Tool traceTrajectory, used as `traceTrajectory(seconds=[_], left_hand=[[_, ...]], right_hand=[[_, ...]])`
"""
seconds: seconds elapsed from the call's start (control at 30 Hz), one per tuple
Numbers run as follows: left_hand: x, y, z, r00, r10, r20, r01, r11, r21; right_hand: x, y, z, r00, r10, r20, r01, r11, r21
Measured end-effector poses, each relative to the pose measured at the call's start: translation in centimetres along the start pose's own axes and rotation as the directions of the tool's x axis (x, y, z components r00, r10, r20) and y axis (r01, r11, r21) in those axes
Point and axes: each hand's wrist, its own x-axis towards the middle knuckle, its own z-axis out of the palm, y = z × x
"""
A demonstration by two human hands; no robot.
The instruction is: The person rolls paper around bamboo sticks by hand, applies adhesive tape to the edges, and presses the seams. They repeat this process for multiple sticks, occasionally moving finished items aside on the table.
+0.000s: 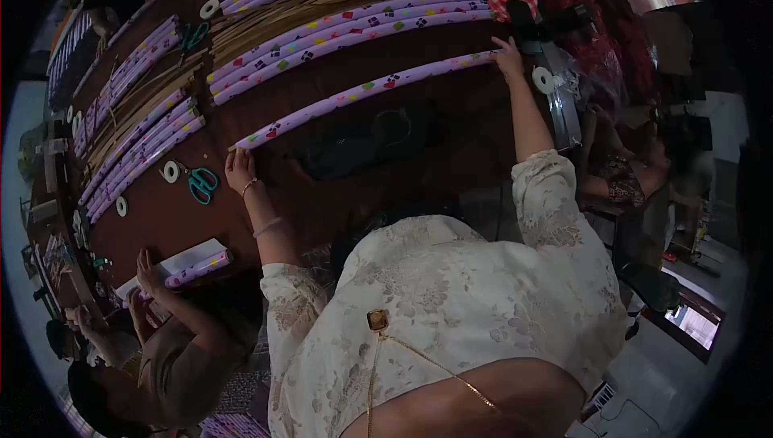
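Note:
A long lilac roll (pixel 362 95) with a colourful printed pattern stretches across the brown table in front of me. My left hand (pixel 239 169) has its fingers closed on the roll's left end. At the right end, my right hand (pixel 507 59) holds the roll with its fingertips, some fingers raised. Beyond it, more patterned rolls (pixel 346 35) lie side by side, next to brown strips (pixel 274 27). Teal scissors (pixel 202 185) and a white tape ring (pixel 171 171) rest to the left of my left hand.
At the lower left, a co-worker's hands (pixel 149 277) touch a partly rolled patterned sheet (pixel 198 267). More rolls (pixel 145 156) lie at the left. A dark cloth (pixel 354 144) sits below the long roll. Another person (pixel 628 164) is at the right, near a tape ring (pixel 543 79).

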Motion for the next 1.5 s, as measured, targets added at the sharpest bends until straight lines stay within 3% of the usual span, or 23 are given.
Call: traceTrajectory(seconds=[0.03, 0.1, 0.13, 0.17, 0.2, 0.23, 0.3, 0.33, 0.4, 0.57, 0.73, 0.8, 0.9, 0.97, 1.07, 1.17, 1.23, 1.33, 1.43, 1.47, 1.5], left_hand=[[-0.3, 0.3, 0.1, 1.0, -0.001, -0.023, 0.001, 1.0, 0.026], [-0.8, 0.7, 0.3, 1.0, -0.008, -0.016, 0.008, 1.0, 0.004], [-1.0, 0.8, 0.4, 1.0, -0.016, -0.017, 0.016, 1.0, -0.018], [-0.8, 0.7, 0.3, 1.0, -0.015, -0.012, 0.015, 1.0, -0.019], [-0.2, 0.4, -0.1, 1.0, -0.02, 0.007, 0.02, 1.0, 0.0], [0.2, 0.2, -0.4, 0.999, -0.025, 0.026, 0.024, 0.999, 0.021], [0.0, 0.3, -0.3, 0.999, -0.023, 0.024, 0.023, 0.999, 0.026], [-0.1, 0.3, -0.2, 1.0, -0.022, 0.017, 0.022, 0.999, 0.028], [0.1, 0.3, -0.4, 1.0, -0.018, 0.016, 0.017, 0.999, 0.043], [1.3, 1.1, -0.4, 0.995, -0.008, 0.098, 0.006, 1.0, 0.019], [3.0, 3.7, 3.3, 0.99, -0.002, 0.143, 0.01, 0.998, -0.058], [6.0, 3.2, 3.7, 0.962, -0.007, 0.271, 0.01, 1.0, -0.007], [7.0, 1.7, 4.9, 0.98, 0.052, 0.195, -0.048, 0.999, -0.022], [5.8, 1.7, 5.9, 0.992, 0.058, 0.108, -0.058, 0.998, -0.009], [5.2, 1.4, 5.5, 0.949, 0.196, 0.248, -0.199, 0.98, -0.016], [3.4, 0.2, 5.2, 0.948, 0.29, 0.129, -0.286, 0.957, -0.055], [-0.5, 0.7, 5.1, 0.975, 0.191, 0.113, -0.193, 0.981, 0.01], [-4.9, 0.4, 3.3, 0.953, 0.198, 0.228, -0.218, 0.974, 0.064], [-10.9, 1.0, 1.5, 0.926, 0.332, 0.182, -0.376, 0.865, 0.332], [-12.5, 0.6, 0.0, 0.902, 0.367, 0.228, -0.426, 0.843, 0.328], [-14.3, 0.3, -1.4, 0.882, 0.392, 0.262, -0.471, 0.719, 0.511]], right_hand=[[-1.2, -0.3, 0.1, 0.976, 0.031, -0.215, -0.051, 0.995, -0.086], [-4.8, -2.1, 0.2, 0.818, 0.06, -0.572, -0.172, 0.974, -0.144], [-3.5, -0.2, 1.0, 0.815, 0.061, -0.576, -0.173, 0.975, -0.142], [-1.0, 3.8, 2.9, 0.816, 0.208, -0.539, -0.153, 0.978, 0.145], [0.4, 5.9, 3.7, 0.821, 0.336, -0.461, -0.131, 0.898, 0.421], [-1.0, 4.6, 3.4, 0.82, 0.338, -0.462, -0.131, 0.896, 0.424], [-6.7, -1.1, 2.2, 0.914, 0.403, 0.041, -0.302, 0.612, 0.731], [-7.7, -2.9, 1.8, 0.914, 0.403, 0.046, -0.305, 0.607, 0.734], [-8.9, -5.2, 1.7, 0.876, 0.393, 0.278, -0.482, 0.718, 0.503], [-6.1, -4.4, 4.0, 0.921, 0.247, 0.301, -0.386, 0.679, 0.625], [-3.9, -7.9, 4.7, 0.937, 0.225, 0.267, -0.349, 0.656, 0.669], [-3.0, -8.9, 5.0, 0.946, 0.206, 0.25, -0.324, 0.64, 0.696], [-2.8, -9.2, 4.6, 0.927, 0.288, 0.242, -0.373, 0.63, 0.681], [-3.0, -8.6, 4.6, 0.947, 0.224, 0.229, -0.319, 0.723, 0.613], [-3.1, -7.5, 5.1, 0.972, 0.133, 0.192, -0.22, 0.8, 0.558], [-4.2, -6.3, 5.6, 0.993, 0.012, 0.12, -0.076, 0.833, 0.547], [-6.1, -6.8, 5.7, 0.995, -0.089, 0.039, 0.063, 0.892, 0.447], [-8.8, -7.4, 5.9, 0.989, -0.149, 0.006, 0.137, 0.921, 0.365], [-13.8, -8.9, 5.4, 0.884, -0.451, -0.124, 0.467, 0.865, 0.184], [-16.0, -9.6, 5.0, 0.818, -0.557, -0.146, 0.574, 0.808, 0.132], [-18.6, -10.6, 4.6, 0.706, -0.688, -0.169, 0.696, 0.718, -0.017]])
